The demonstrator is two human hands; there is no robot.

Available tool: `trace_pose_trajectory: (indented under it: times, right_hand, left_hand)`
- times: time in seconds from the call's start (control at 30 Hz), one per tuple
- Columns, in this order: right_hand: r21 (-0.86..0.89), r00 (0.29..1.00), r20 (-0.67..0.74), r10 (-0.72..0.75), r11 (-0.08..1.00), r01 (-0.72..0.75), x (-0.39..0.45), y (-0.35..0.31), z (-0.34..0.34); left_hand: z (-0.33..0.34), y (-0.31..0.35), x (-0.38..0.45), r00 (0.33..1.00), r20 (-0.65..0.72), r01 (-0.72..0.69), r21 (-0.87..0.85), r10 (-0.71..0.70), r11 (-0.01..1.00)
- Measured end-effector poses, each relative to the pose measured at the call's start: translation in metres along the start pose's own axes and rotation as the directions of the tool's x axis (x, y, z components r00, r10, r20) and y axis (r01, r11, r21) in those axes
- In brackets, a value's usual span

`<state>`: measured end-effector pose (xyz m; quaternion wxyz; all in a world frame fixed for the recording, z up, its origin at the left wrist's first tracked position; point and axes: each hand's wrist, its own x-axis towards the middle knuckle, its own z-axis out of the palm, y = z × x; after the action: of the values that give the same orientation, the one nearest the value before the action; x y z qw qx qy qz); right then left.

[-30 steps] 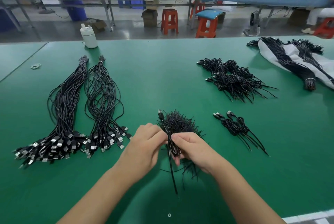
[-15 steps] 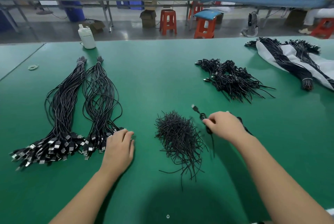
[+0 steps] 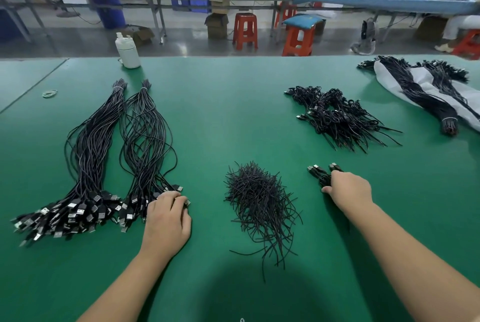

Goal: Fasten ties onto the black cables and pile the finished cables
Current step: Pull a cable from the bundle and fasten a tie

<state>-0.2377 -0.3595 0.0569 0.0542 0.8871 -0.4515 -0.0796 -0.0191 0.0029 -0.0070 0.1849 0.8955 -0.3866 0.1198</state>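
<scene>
Looking down onto a green worktable (image 3: pixel 233 113), with a loose heap of black twist ties (image 3: pixel 257 199) lying at the centre near the front edge. Just left of the heap, resting the left hand (image 3: pixel 167 220) palm down, fingers curled over the USB plug ends of the nearer of two long bundles of black cables (image 3: pixel 145 139) — holding one plug or only touching, cannot tell. Lying left of that, a second long bundle (image 3: pixel 91 155), plugs fanned toward the viewer. Just right of the heap, pressing the right hand (image 3: pixel 349 189) down on a small pile of tied cables (image 3: pixel 318 174), fingers bent over the coils, plugs poking out beyond them. Lying further back and right of the heap, a larger pile of coiled, tied cables (image 3: pixel 337 119). Standing far behind and left of the heap, a white bottle (image 3: pixel 127 50).
</scene>
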Motion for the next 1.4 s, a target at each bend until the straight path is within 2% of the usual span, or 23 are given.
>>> trace_pose_trajectory:
  times: [0.07,0.13,0.2,0.27,0.37,0.47,0.6,0.8,0.97,1.2,1.4]
  right_hand:
    - [-0.007,0.998,-0.067,-0.01,1.0,0.01,-0.003,-0.004,0.001]
    - [0.069,0.99,-0.125,-0.06,0.995,0.069,-0.007,-0.016,0.005]
    - [0.263,0.985,-0.122,-0.123,0.953,0.152,-0.011,-0.033,0.011]
    - [0.468,0.986,-0.098,-0.135,0.868,0.166,-0.017,-0.048,0.019]
    - [0.619,0.994,-0.079,-0.072,0.779,0.105,-0.025,-0.059,0.038]
    - [0.706,0.983,-0.172,0.062,0.704,0.079,-0.034,-0.063,0.053]
    - [0.71,0.975,-0.205,0.082,0.699,0.091,-0.036,-0.064,0.056]
    - [0.659,0.971,-0.231,0.063,0.744,0.109,-0.037,-0.066,0.056]
    - [0.662,0.967,-0.244,0.069,0.74,0.115,-0.038,-0.066,0.056]
    - [0.645,0.964,-0.258,0.062,0.754,0.124,-0.039,-0.066,0.056]
    - [0.633,0.964,-0.263,0.049,0.762,0.134,-0.039,-0.066,0.056]
  left_hand:
    - [0.0,0.0,0.0,1.0,-0.014,0.003,0.008,-0.003,1.0]
    - [0.0,0.0,-0.001,1.0,-0.022,0.012,0.017,-0.012,1.0]
    - [0.001,0.0,-0.001,1.0,-0.021,0.018,0.026,-0.017,1.0]
    - [0.001,0.0,-0.001,1.0,0.009,0.03,0.052,-0.03,0.998]
    - [0.001,-0.001,0.0,0.994,0.087,0.055,0.114,-0.065,0.992]
    - [0.001,-0.001,0.002,0.983,0.164,0.048,0.177,-0.077,0.983]
    - [0.002,0.0,0.002,0.979,0.186,0.05,0.192,-0.087,0.98]
    - [0.001,0.003,0.0,0.994,0.073,0.068,0.133,-0.078,0.989]
    - [0.002,0.006,-0.003,0.996,0.033,0.076,0.12,-0.081,0.99]
    - [0.006,0.017,-0.002,0.982,0.026,0.184,0.127,-0.189,0.975]
    - [-0.007,0.005,0.008,0.998,0.024,0.053,0.266,-0.062,0.962]
